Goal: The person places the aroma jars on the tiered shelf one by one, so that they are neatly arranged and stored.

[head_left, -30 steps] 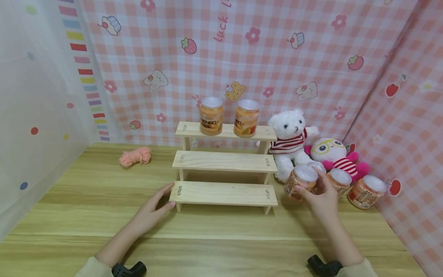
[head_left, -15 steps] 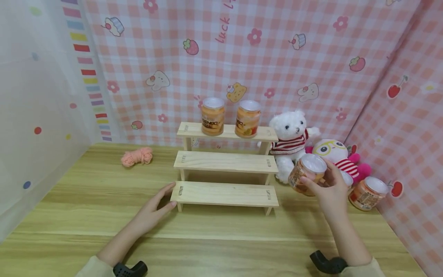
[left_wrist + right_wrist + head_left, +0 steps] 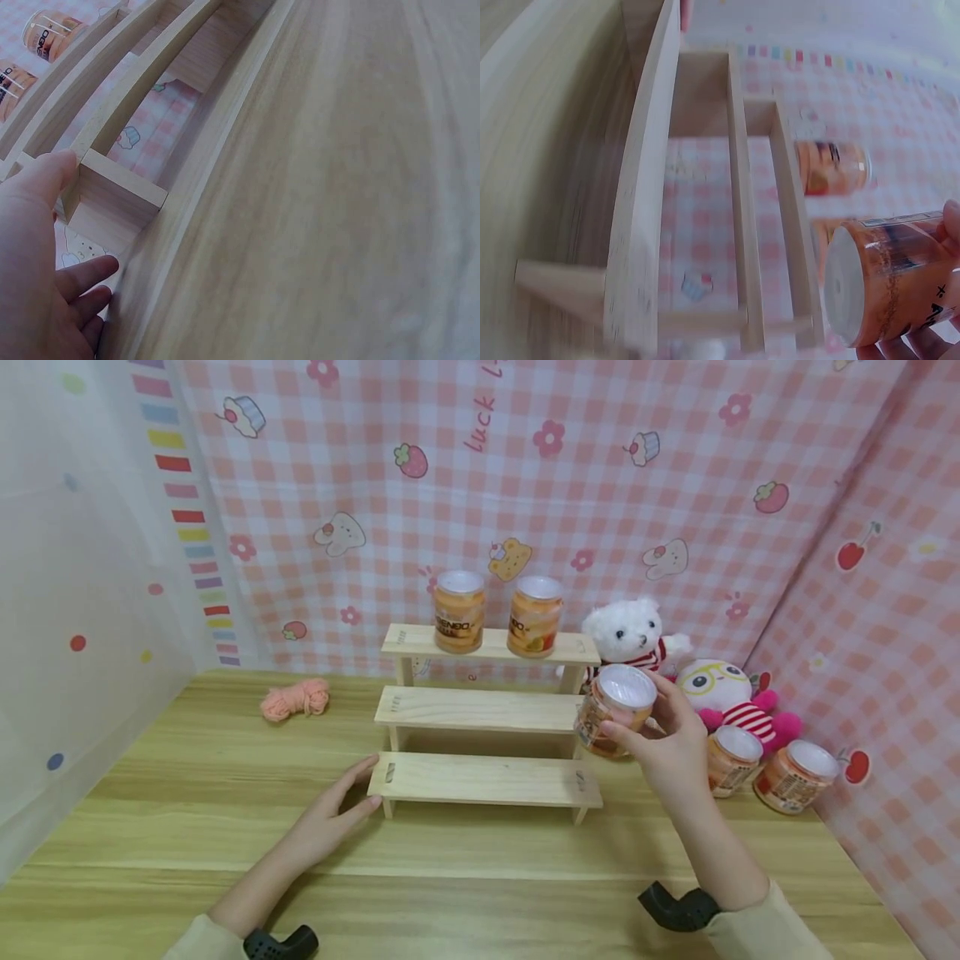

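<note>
A three-tier wooden display stand (image 3: 487, 778) stands mid-table. My left hand (image 3: 330, 810) holds its bottom board at the left end, thumb at the front corner and index finger along the side. In the left wrist view the thumb (image 3: 49, 176) touches the board's corner while the other visible fingers hang loosely below. My right hand (image 3: 675, 747) grips an orange jar (image 3: 600, 718) with a clear lid, raised and tilted by the stand's right end. Its pale bottom shows in the right wrist view. Two similar jars (image 3: 459, 618) stand on the top board.
Two more orange jars (image 3: 797, 781) sit on the table at the right. Behind them are a white teddy bear (image 3: 622, 631) and a pink-and-white plush toy (image 3: 712, 685). A pink yarn skein (image 3: 296, 699) lies back left. A checked curtain (image 3: 465, 510) hangs behind.
My right hand has lifted the jar from beside the other jars and carried it left and up to the stand's right end. The left hand has stayed at the bottom board.
</note>
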`<action>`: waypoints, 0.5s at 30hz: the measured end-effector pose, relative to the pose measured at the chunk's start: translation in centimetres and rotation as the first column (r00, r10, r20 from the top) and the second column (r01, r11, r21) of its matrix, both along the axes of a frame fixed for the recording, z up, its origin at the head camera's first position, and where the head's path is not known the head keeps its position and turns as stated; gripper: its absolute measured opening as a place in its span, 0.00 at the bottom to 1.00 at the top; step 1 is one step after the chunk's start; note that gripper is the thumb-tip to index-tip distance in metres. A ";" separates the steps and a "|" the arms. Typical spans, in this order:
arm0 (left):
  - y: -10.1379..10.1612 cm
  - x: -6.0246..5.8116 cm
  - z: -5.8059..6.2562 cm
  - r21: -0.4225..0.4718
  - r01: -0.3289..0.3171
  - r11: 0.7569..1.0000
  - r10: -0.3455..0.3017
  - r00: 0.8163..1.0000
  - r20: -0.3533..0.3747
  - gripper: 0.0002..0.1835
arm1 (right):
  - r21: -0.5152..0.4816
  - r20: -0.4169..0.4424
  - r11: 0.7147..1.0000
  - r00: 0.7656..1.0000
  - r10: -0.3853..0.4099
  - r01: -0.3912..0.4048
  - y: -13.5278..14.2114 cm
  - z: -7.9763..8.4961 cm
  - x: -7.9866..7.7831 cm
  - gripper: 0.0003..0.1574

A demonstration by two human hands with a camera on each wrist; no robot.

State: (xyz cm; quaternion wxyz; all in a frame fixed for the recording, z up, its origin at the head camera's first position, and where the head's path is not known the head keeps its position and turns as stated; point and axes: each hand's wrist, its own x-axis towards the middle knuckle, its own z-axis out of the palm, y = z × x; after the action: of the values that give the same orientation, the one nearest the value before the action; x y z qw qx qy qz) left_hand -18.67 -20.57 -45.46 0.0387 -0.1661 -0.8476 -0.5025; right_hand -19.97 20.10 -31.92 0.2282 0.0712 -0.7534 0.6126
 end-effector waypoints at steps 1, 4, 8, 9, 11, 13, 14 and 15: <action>0.0 0.0 0.0 0.003 -0.002 1.000 0.002 1.000 0.005 0.32 | 0.003 -0.004 1.000 1.000 0.019 -0.019 -0.4 0.1 -0.1 0.44; 0.0 0.0 0.0 -0.002 -0.005 1.000 0.005 1.000 0.005 0.32 | 0.010 -0.024 0.997 0.997 0.073 -0.073 -1.8 0.3 -0.3 0.44; 0.0 0.1 0.2 -0.003 -0.001 1.000 0.001 1.000 0.004 0.32 | 0.006 -0.041 0.991 0.990 0.137 -0.137 -3.7 0.7 -0.6 0.44; 0.0 0.2 0.3 -0.004 0.001 1.000 -0.001 1.000 0.001 0.32 | 0.005 -0.040 0.988 0.988 0.152 -0.152 -4.1 0.9 -0.7 0.44; 0.1 0.2 0.4 0.002 0.003 1.000 -0.003 1.000 0.005 0.32 | 0.002 -0.049 0.983 0.982 0.183 -0.183 -4.9 1.2 -0.9 0.44; 0.0 0.2 0.3 -0.002 0.003 1.000 -0.003 1.000 0.004 0.32 | -0.001 -0.059 0.977 0.975 0.215 -0.215 -5.7 1.4 -1.1 0.44; 0.0 0.2 0.3 -0.004 0.003 1.000 -0.003 1.000 0.005 0.32 | 0.001 -0.068 0.974 0.971 0.228 -0.228 -6.0 1.4 -1.3 0.44; 0.0 0.2 0.3 -0.004 0.003 1.000 -0.003 1.000 0.004 0.32 | 0.004 -0.078 0.970 0.967 0.241 -0.241 -6.4 1.5 -1.4 0.44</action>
State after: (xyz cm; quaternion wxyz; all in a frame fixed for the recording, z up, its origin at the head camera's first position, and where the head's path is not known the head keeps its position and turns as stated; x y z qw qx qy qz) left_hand -18.45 -20.53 -45.12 0.0360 -0.1664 -0.8483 -0.5014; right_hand -21.41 13.71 -30.42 0.1815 0.1854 -0.7280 0.6346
